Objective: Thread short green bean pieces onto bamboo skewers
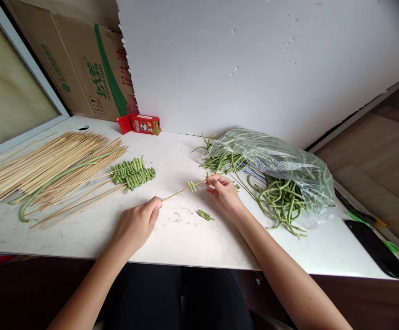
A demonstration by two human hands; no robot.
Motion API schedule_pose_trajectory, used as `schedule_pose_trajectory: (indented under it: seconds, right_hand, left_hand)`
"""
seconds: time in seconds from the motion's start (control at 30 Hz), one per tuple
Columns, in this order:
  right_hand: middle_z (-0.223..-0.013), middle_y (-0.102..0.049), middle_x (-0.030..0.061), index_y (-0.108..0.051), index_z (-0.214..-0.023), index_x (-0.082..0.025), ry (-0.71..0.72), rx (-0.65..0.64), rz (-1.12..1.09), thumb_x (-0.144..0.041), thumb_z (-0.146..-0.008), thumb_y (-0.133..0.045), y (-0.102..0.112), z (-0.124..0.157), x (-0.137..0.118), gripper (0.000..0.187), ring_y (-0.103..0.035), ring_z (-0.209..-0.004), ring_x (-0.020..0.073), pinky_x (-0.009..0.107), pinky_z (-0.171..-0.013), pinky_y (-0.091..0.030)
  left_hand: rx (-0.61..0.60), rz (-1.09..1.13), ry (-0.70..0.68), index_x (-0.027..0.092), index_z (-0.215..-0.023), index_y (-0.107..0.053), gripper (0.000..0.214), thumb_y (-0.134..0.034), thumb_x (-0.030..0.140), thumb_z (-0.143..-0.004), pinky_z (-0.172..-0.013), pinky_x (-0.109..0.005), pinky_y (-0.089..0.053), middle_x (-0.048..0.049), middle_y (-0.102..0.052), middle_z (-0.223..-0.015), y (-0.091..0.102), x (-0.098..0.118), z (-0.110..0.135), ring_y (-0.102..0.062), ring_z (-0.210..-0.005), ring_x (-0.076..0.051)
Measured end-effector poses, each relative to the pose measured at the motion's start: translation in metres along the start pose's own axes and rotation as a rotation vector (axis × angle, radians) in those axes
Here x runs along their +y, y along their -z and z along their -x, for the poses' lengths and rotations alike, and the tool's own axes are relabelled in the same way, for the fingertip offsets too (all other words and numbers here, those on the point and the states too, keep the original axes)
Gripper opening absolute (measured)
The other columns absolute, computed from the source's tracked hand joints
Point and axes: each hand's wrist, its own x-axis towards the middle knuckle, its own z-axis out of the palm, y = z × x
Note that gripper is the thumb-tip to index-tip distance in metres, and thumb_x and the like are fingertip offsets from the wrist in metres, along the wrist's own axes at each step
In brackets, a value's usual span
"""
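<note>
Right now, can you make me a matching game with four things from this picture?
Column one:
1. Left hand
2. Small box
3. Plastic bag
4. Loose bean pieces

Column two:
A. Mostly red
B. Lying on the table between the two arms
C. See-through, with long beans inside and spilling out
D. Holding one end of a thin stick

Right pairs: 1-D, 2-A, 3-C, 4-B.

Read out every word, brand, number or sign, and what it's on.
"北大荒", green, on the carton.
"BEIDAHUANG", small, below it; first letter unsure.
"花生油", red, on the carton; blurred.
Boxed signs on the carton: too small.
Green print at the carton's left: blurred.
Print on the red box: too small.
Blue marks by the bag: unreadable.
</note>
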Motion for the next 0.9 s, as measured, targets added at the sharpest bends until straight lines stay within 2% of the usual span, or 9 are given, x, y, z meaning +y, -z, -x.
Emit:
schedule_pose_trajectory:
  seconds: [0.17, 0.53, 0.73, 0.8, 0.9]
  right_hand:
    - [-0.07, -0.066, 0.0004, -0.075, -0.067, -0.025, 0.021, -0.004, -0.001, -0.049, -0.069, -0.095, -0.007, 0.003, 0.005, 0.032, -0.047, -0.06, 0.0138, 0.031, -0.057, -0.039]
    - [-0.07, -0.066, 0.0004, -0.075, -0.069, -0.025, -0.001, -0.052, 0.037, -0.052, -0.069, -0.097, -0.02, 0.01, 0.013, 0.034, -0.05, -0.059, 0.0148, 0.032, -0.057, -0.043]
    - [-0.08, -0.072, 0.002, -0.079, -0.072, -0.025, 0.006, -0.094, 0.06, -0.052, -0.071, -0.096, -0.021, 0.01, 0.014, 0.032, -0.051, -0.062, 0.014, 0.031, -0.058, -0.043]
    - [-0.089, -0.075, 0.0034, -0.081, -0.075, -0.025, -0.003, -0.124, 0.078, -0.053, -0.071, -0.096, -0.018, 0.009, 0.009, 0.032, -0.054, -0.067, 0.015, 0.031, -0.058, -0.043]
    - [-0.1, -0.077, 0.005, -0.084, -0.086, -0.026, -0.004, -0.202, 0.17, -0.054, -0.08, -0.09, -0.006, 0.008, -0.007, 0.03, -0.058, -0.072, 0.0161, 0.031, -0.06, -0.043]
  left_hand:
    - [0.001, -0.001, -0.015, 0.027, -0.108, -0.062, 0.036, -0.029, 0.04, -0.114, -0.06, -0.029, -0.033, 0.0002, -0.075, -0.083, -0.001, 0.0, 0.001, -0.069, -0.069, -0.02]
    - [0.013, 0.03, -0.049, 0.027, -0.109, -0.062, 0.036, -0.029, 0.04, -0.114, -0.061, -0.029, -0.035, 0.0, -0.075, -0.082, -0.001, 0.0, 0.001, -0.069, -0.067, -0.019]
    - [0.013, 0.049, -0.048, 0.027, -0.11, -0.062, 0.035, -0.03, 0.04, -0.114, -0.062, -0.028, -0.035, 0.0002, -0.076, -0.084, -0.001, -0.001, 0.001, -0.069, -0.069, -0.019]
    - [0.014, 0.057, -0.046, 0.027, -0.109, -0.062, 0.035, -0.03, 0.041, -0.114, -0.062, -0.029, -0.035, 0.0002, -0.076, -0.084, -0.001, -0.001, 0.001, -0.069, -0.069, -0.019]
    - [0.017, 0.073, -0.022, 0.027, -0.109, -0.061, 0.036, -0.029, 0.043, -0.114, -0.061, -0.029, -0.035, 0.0003, -0.074, -0.081, -0.001, -0.001, 0.001, -0.069, -0.067, -0.019]
